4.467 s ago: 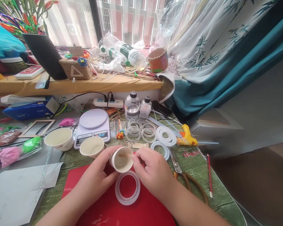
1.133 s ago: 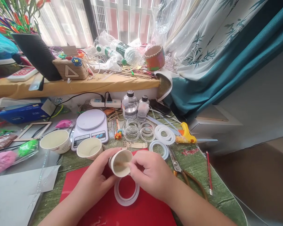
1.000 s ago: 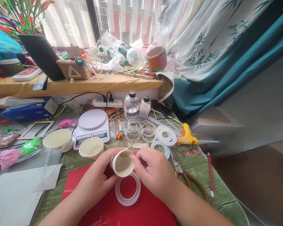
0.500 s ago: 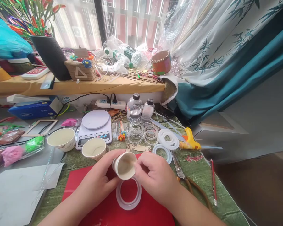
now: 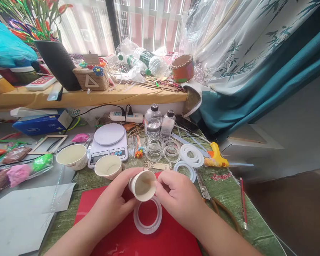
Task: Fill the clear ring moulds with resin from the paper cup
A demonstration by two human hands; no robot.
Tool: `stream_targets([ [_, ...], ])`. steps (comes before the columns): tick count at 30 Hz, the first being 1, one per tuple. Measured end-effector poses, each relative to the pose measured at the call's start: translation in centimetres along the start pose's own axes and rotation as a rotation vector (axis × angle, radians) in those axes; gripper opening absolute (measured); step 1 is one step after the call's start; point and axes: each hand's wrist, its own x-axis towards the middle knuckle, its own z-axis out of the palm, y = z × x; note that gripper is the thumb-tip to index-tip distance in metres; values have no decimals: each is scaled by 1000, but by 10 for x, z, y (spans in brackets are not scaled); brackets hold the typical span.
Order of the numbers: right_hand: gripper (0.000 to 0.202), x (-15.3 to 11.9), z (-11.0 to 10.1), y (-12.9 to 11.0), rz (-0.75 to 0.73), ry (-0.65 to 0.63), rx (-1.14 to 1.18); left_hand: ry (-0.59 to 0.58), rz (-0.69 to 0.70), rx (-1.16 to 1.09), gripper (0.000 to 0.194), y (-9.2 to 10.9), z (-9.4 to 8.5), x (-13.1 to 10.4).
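Note:
A small paper cup is tilted toward me, with my left hand wrapped round its side. Some liquid seems to lie in the bottom of the cup. My right hand is closed in a pinch at the cup's right rim; what its fingers hold is too small to make out. Just below the cup, a white ring-shaped silicone mould lies on a red sheet. Two more paper cups, one nearer and one farther left, stand beyond my left hand.
A white kitchen scale stands behind the cups. Two clear bottles and several clear rings are at the back. To the right lie more white ring moulds, scissors, a yellow glue gun and a red pencil.
The view has shifted slightly. Both hands stay at the cup in nearly the same pose, with the right fingers still pinched at its rim.

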Motion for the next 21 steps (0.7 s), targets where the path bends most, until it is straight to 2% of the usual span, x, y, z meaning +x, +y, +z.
stream_targets([
  [9, 30, 0, 1, -2, 41, 16, 66, 39, 21, 17, 45, -3, -1, 2],
  [18, 33, 0, 1, -3, 38, -49, 83, 30, 7, 7, 46, -2, 0, 2],
  [21, 31, -1, 3, -3, 12, 2, 68, 28, -3, -3, 46, -1, -1, 2],
])
